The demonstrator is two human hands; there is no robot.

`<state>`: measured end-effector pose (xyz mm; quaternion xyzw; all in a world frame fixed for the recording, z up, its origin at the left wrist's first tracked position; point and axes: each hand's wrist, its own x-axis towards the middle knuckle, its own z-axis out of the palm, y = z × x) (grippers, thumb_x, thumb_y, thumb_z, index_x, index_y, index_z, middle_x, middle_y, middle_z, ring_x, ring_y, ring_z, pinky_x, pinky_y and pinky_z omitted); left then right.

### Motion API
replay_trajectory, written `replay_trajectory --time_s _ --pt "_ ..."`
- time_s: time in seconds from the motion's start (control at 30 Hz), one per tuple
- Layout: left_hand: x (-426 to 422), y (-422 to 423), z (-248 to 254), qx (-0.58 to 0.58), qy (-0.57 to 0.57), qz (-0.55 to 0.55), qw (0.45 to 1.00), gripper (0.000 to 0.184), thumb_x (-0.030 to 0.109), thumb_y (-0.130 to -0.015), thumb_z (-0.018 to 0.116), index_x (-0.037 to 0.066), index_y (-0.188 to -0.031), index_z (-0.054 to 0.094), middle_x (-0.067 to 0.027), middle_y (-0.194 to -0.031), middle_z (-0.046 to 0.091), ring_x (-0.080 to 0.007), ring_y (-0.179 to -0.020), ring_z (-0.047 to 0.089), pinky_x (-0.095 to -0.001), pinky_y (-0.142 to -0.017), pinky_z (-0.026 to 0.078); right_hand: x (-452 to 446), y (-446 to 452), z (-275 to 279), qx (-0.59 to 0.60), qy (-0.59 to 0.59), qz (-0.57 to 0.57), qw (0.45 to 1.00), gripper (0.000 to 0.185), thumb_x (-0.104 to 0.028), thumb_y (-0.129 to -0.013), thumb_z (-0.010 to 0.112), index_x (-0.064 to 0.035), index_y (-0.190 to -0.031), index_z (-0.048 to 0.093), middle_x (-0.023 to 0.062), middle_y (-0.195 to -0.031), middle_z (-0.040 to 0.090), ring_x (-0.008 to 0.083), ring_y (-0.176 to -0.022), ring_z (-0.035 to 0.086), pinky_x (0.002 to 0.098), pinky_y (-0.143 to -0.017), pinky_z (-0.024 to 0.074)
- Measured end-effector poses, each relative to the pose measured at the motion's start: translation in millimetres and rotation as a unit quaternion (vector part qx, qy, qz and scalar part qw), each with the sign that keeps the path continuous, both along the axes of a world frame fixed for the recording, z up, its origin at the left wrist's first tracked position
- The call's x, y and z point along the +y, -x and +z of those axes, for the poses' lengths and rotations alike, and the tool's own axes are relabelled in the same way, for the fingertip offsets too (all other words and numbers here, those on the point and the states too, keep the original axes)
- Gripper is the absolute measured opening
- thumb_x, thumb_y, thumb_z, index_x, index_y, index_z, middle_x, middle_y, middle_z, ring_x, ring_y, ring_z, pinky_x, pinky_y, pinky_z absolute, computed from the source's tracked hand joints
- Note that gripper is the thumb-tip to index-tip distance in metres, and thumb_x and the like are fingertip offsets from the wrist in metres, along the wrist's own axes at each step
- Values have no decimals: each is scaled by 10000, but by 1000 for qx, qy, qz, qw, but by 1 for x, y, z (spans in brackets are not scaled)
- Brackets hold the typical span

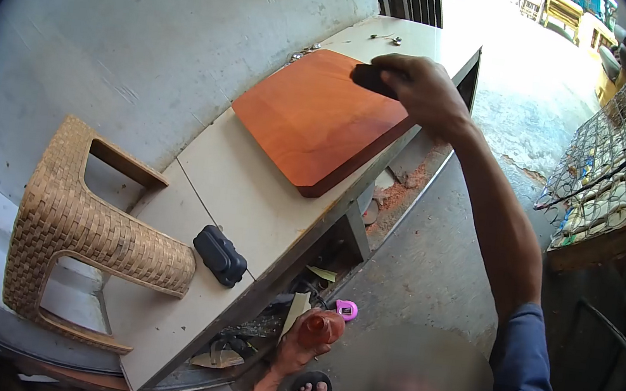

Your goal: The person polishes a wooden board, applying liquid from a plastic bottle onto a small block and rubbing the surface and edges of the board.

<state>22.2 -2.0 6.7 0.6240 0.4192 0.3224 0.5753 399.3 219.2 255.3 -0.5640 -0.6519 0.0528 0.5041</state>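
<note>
My right hand grips a flat black block, which looks like a pad or brush. It is over the far right end of a glossy reddish-brown wooden slab with cut corners. Whether the block touches the slab, I cannot tell. Lower down, off the bench's front edge, my left hand is wrapped around a reddish-brown bottle, its round neck facing up. On the bench nearby lies a black ribbed object.
A woven-pattern stool lies on its side on the tiled bench, against the wall. Small metal pieces lie at the far end. Beneath are cluttered shelves and a pink tape measure. Wire mesh stands right.
</note>
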Motion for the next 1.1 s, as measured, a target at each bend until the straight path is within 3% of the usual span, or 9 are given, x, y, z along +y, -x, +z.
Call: replay_trajectory --time_s 0.17,0.3,0.5,0.57,0.7,0.8,0.93,0.97,1.1 --pt "4 -1 -3 7 -14 -12 1000 860 304 -823 885 46 -1508 432 -135 -1474 535 -234 -1367 517 -377 -1160 401 28 23 13 -217 115 71 967 305 -67 -938 618 -79 -1219 736 181 -1072 755 336 -986 725 442 -945 542" --pt "0 2 -7 23 -49 -3 999 845 297 -831 878 43 -1507 437 -131 -1472 537 -229 -1368 516 -370 -1164 396 -18 17 73 -416 283 164 849 340 -37 -864 650 -164 -1142 798 88 -1038 790 209 -911 753 381 -885 576" --pt "5 -6 -1 -33 8 -28 999 824 253 -840 871 50 -1505 430 -118 -1466 539 -231 -1363 519 -373 -1156 401 21 43 48 -322 184 104 923 317 -26 -903 619 -101 -1174 763 162 -1015 765 313 -886 723 419 -855 558" --pt "10 -8 -1 18 -43 -46 998 815 216 -836 874 53 -1500 431 -106 -1458 545 -228 -1360 517 -367 -1154 404 14 35 41 -311 204 122 920 323 -14 -893 618 -107 -1161 772 160 -1018 767 299 -903 729 410 -885 554" --pt "3 -9 6 -70 1 -39 997 771 176 -863 848 42 -1497 430 -114 -1460 535 -218 -1371 499 -370 -1161 396 -8 27 76 -448 273 197 828 302 -15 -894 618 -120 -1116 793 126 -1004 778 252 -900 740 400 -859 569" --pt "6 -10 3 -64 37 -37 997 773 180 -867 845 35 -1499 424 -117 -1458 535 -218 -1369 501 -375 -1162 399 5 54 60 -293 166 137 931 319 -24 -901 616 -120 -1158 778 126 -1012 776 267 -911 739 403 -857 568" --pt "8 -6 -2 -73 25 -34 996 771 173 -871 841 33 -1501 420 -115 -1458 533 -215 -1361 506 -375 -1161 404 -5 59 57 -374 195 187 887 342 -15 -888 608 -114 -1172 771 137 -1033 774 282 -948 734 404 -878 567" --pt "7 -6 -2 -78 31 -29 996 770 173 -874 838 34 -1504 417 -115 -1461 530 -215 -1362 505 -375 -1162 403 -7 57 71 -418 278 197 842 362 12 -865 596 -110 -1151 781 135 -1021 777 268 -956 739 395 -892 568" --pt "4 -7 6 -88 55 -32 994 775 160 -877 833 38 -1513 408 -112 -1465 523 -214 -1361 504 -372 -1161 403 -9 68 59 -359 245 148 888 376 30 -840 600 -132 -1115 798 116 -1000 784 251 -917 748 392 -890 570"
